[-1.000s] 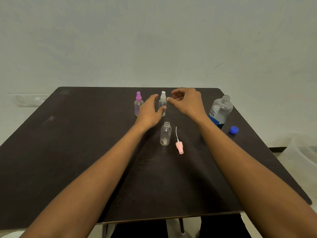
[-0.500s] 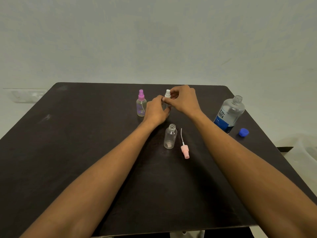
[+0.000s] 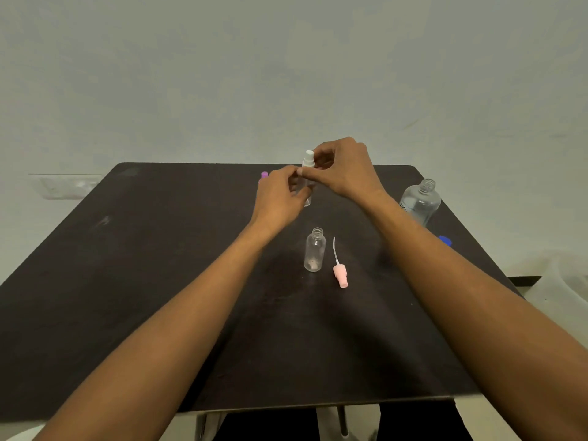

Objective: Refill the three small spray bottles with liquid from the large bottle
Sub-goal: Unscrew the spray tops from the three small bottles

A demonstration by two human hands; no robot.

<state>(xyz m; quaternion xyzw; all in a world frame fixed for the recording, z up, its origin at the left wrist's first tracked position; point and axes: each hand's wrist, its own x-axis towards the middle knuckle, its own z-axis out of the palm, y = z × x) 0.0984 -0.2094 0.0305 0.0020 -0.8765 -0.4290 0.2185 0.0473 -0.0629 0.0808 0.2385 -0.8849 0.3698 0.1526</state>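
My left hand point(image 3: 280, 198) grips the body of a small clear spray bottle point(image 3: 308, 198) held above the dark table point(image 3: 159, 281). My right hand point(image 3: 343, 168) pinches its white spray cap point(image 3: 308, 158). A second small clear bottle point(image 3: 314, 249) stands uncapped at the table's middle, with its pink spray cap and tube point(image 3: 339, 272) lying beside it. The purple-capped spray bottle point(image 3: 264, 175) is mostly hidden behind my left hand. The large clear bottle point(image 3: 420, 200) stands open at the right, its blue cap point(image 3: 445, 240) lying near it.
A pale wall rises behind the table. A white tub point(image 3: 569, 281) sits on the floor beyond the table's right edge. A wall socket plate point(image 3: 63, 186) is at the left.
Both hands closed on the white-capped bottle and lifted it off the table. The view shifted a little.
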